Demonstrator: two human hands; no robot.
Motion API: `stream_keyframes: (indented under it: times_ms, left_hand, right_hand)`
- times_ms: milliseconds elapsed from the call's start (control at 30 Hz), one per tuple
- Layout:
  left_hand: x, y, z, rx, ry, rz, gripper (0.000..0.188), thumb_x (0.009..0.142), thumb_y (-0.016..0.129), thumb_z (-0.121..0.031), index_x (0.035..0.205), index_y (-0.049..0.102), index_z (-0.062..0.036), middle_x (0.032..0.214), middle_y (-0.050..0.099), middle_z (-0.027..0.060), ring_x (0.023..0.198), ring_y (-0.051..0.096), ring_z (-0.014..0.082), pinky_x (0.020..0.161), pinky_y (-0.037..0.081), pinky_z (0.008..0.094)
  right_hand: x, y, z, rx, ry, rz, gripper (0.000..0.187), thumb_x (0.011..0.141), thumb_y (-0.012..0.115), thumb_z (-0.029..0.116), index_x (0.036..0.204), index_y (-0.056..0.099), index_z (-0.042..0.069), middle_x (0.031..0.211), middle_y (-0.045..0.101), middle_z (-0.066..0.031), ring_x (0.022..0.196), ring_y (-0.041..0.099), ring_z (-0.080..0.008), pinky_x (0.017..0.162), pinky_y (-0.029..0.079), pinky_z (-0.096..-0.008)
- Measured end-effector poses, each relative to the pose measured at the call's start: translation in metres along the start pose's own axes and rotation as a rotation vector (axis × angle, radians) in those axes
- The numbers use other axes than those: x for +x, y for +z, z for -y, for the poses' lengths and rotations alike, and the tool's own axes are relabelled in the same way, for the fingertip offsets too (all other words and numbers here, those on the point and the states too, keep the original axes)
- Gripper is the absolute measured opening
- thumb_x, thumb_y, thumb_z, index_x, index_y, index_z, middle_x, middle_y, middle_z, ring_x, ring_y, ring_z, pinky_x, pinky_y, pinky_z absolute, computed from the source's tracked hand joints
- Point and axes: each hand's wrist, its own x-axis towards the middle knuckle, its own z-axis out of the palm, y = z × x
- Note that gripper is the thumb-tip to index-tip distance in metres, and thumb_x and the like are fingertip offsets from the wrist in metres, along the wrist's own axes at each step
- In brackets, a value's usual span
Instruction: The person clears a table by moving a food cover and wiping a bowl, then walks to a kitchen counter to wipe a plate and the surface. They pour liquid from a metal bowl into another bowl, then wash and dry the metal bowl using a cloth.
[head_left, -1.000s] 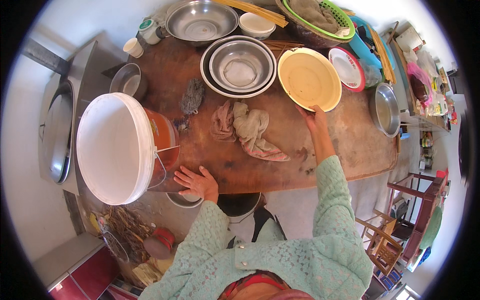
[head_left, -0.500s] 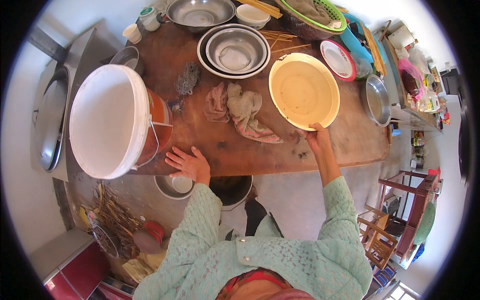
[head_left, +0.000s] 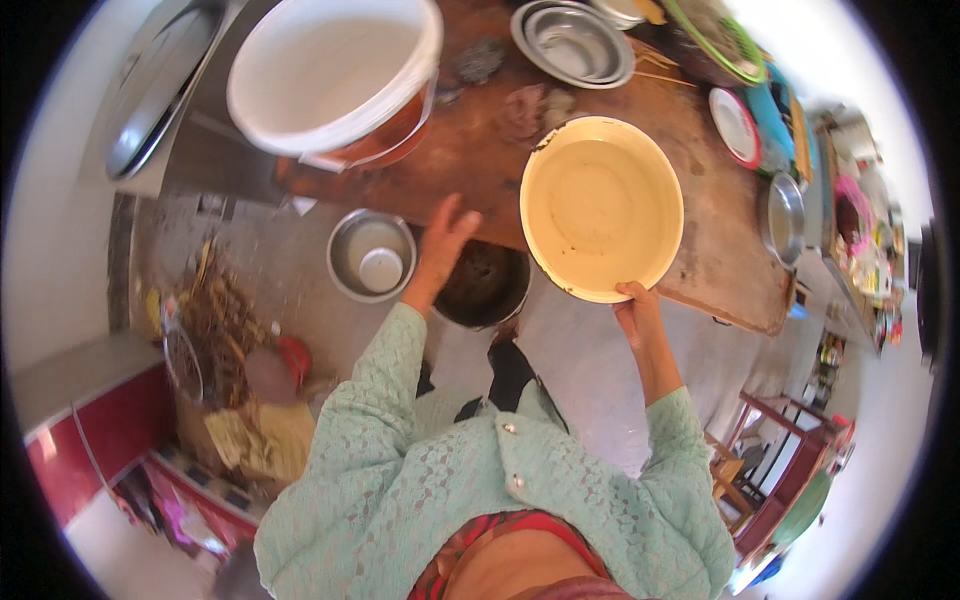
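Observation:
My right hand (head_left: 637, 315) grips the near rim of a yellow enamel basin (head_left: 600, 195), thumb over the edge and fingers beneath. Its rim is chipped, and what looks like clear liquid with dark specks lies inside. The basin overhangs the near edge of the brown wooden table (head_left: 690, 230). My left hand (head_left: 447, 245) holds nothing, its slightly blurred fingers apart below the table edge. Close to that hand are a dark pot (head_left: 485, 285) and a steel basin (head_left: 345, 275) with a white bowl (head_left: 381, 270), lower down.
A large bucket (head_left: 405, 130), orange outside and white inside, stands at the table's left. Behind the yellow basin lie a crumpled cloth (head_left: 525, 108) and a wire scourer (head_left: 480, 60). Nested steel bowls (head_left: 575, 45), a red-rimmed plate (head_left: 735, 125) and a metal basin (head_left: 782, 220) sit farther off.
The yellow basin has come toward me and over the table edge in my right hand. My left hand has lifted off the tabletop and moved right. The whole view has shifted downward.

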Motion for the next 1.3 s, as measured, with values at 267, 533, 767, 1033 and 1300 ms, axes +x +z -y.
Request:
stream_keyframes:
  times_ms: [267,533,767,1033,1300]
  left_hand:
    - [-0.126,-0.005,-0.031,-0.647,-0.243,0.138,0.063,0.075,0.066,-0.015,0.130,0.036,-0.0033,0.120,0.051,0.0087,0.105,0.053,0.0172,0.085,0.046,0.0319]
    - [-0.189,-0.065,0.020,-0.805,-0.285,-0.182,0.057,0.070,0.055,0.003,0.125,0.039,-0.0006,0.117,0.053,0.0095,0.105,0.055,0.0212,0.088,0.047,0.0353]
    - [-0.227,-0.108,0.055,-0.880,-0.260,-0.377,0.053,0.068,0.055,0.006,0.120,0.045,-0.0004,0.113,0.056,0.0103,0.102,0.057,0.0232,0.087,0.048,0.0366]
    - [-0.267,-0.146,0.106,-0.952,-0.317,-0.568,0.053,0.069,0.055,0.007,0.120,0.045,-0.0006,0.113,0.056,0.0107,0.103,0.057,0.0245,0.087,0.048,0.0378]
    - [-0.275,-0.173,0.185,-1.016,-0.370,-0.759,0.050,0.068,0.054,0.010,0.117,0.048,0.0020,0.112,0.057,0.0130,0.101,0.058,0.0270,0.086,0.049,0.0384]
  right_hand:
    - [-0.043,0.053,-0.073,-0.102,0.223,0.162,0.052,0.071,0.054,-0.006,0.122,0.042,-0.001,0.119,0.053,-0.0133,0.107,0.054,-0.0254,0.091,0.047,-0.0376]
    - [-0.038,0.089,-0.145,-0.267,0.434,0.332,0.047,0.076,0.058,0.000,0.121,0.043,0.000,0.116,0.055,-0.0113,0.103,0.057,-0.0233,0.088,0.048,-0.0356]
    - [-0.040,0.137,-0.175,-0.516,0.581,0.546,0.046,0.085,0.059,0.019,0.124,0.042,0.002,0.114,0.056,-0.0090,0.101,0.057,-0.0196,0.083,0.050,-0.0339]
    - [0.052,0.164,-0.134,-1.459,-0.884,0.419,0.039,0.091,0.047,0.019,0.125,0.045,0.000,0.125,0.049,-0.0176,0.119,0.044,-0.0286,0.098,0.035,-0.0365]
    - [0.155,0.197,-0.169,-2.008,-1.169,0.338,0.060,0.089,0.044,0.038,0.136,0.029,0.003,0.141,0.027,-0.0188,0.132,0.021,-0.0333,0.107,0.015,-0.0466]
